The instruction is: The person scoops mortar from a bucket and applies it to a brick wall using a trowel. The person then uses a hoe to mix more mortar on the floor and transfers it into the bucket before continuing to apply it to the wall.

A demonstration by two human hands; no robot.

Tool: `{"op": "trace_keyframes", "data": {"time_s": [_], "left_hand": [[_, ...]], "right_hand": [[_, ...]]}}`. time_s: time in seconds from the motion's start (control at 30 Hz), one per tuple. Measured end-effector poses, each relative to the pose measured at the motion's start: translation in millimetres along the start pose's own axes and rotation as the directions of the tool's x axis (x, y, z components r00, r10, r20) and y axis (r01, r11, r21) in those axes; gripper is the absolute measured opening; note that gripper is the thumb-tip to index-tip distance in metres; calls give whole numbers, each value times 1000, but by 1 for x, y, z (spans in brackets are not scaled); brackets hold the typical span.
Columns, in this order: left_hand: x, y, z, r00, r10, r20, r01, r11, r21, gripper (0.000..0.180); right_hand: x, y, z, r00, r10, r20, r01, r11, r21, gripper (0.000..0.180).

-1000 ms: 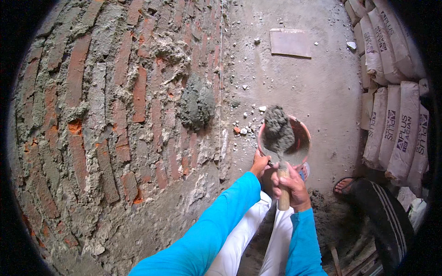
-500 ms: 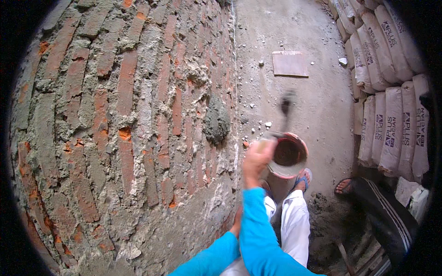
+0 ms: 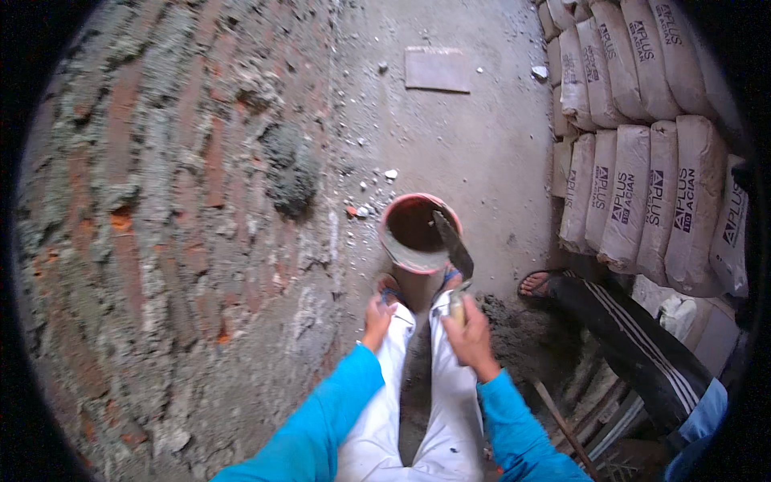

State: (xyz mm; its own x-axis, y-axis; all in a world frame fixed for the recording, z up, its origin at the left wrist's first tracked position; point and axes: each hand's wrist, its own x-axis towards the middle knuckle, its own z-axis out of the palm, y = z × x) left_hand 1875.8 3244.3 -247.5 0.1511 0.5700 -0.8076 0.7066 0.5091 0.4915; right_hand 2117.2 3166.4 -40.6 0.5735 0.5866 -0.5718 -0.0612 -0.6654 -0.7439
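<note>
The trowel (image 3: pixel 454 249) is in the person's right hand (image 3: pixel 470 325), whose fingers wrap its wooden handle, with the blade slanting up over the right side of the bucket's rim. The left hand (image 3: pixel 376 321) is beside the left trouser leg, its fingers loosely curled; whether it pinches anything cannot be told.

The trowel should be light and stiff, though a load of mortar would make it nose-heavy — the handle looks the sure place to hold, since the smeared blade is probably slick. The bucket (image 3: pixel 416 261) stands just ahead of the feet, nearer the floor's left edge than its right. It would likely feel heavy if well filled, but shadow hides how much is inside; the rim offers a grip.

The floor (image 3: pixel 506 161) is dusty grey, with crumbs strewn along its left edge, where a rough brick wall (image 3: pixel 144 265) bears a dark, soft-looking lump of mortar (image 3: pixel 291 170). A flat tile (image 3: pixel 438 71) lies farther out. Stacked bags (image 3: pixel 630 197) line the right edge — below them, a co-worker's dark-trousered leg (image 3: pixel 622 329) reaches in.
</note>
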Motion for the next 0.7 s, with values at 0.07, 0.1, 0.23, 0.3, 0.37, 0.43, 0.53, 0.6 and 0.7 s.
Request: {"op": "trace_keyframes", "data": {"time_s": [0.07, 0.1, 0.23, 0.3, 0.37, 0.43, 0.53, 0.6, 0.7], "left_hand": [[64, 23, 16, 988, 125, -93, -125, 992, 10, 79], [96, 35, 21, 987, 131, -88, -133, 991, -12, 85], [179, 69, 24, 989, -89, 122, 106, 984, -144, 65], [194, 75, 29, 959, -126, 254, 185, 957, -224, 50], [183, 77, 36, 952, -186, 244, 220, 968, -118, 33], [160, 84, 42, 958, -164, 235, 171, 985, -13, 31], [94, 99, 40, 935, -276, 224, 310, 941, -134, 22], [42, 108, 30, 943, -251, 217, 299, 927, -227, 17], [-15, 116, 9, 925, -282, 253, 331, 927, -177, 13]], "right_hand": [[32, 46, -35, 986, 135, 102, -104, 959, -264, 42], [47, 67, -45, 979, 127, 157, -80, 958, -275, 41], [127, 133, -31, 931, 242, 274, -126, 916, -381, 42], [159, 148, -15, 922, 240, 304, -104, 909, -404, 43], [169, 153, 3, 927, 215, 308, -56, 891, -451, 43], [154, 148, 18, 955, 170, 243, -34, 876, -481, 43], [93, 130, 22, 963, 167, 210, -102, 951, -291, 41], [43, 114, 9, 965, 135, 227, -118, 989, -88, 42], [-62, 85, -17, 987, 95, 133, -124, 964, 233, 49]]}}
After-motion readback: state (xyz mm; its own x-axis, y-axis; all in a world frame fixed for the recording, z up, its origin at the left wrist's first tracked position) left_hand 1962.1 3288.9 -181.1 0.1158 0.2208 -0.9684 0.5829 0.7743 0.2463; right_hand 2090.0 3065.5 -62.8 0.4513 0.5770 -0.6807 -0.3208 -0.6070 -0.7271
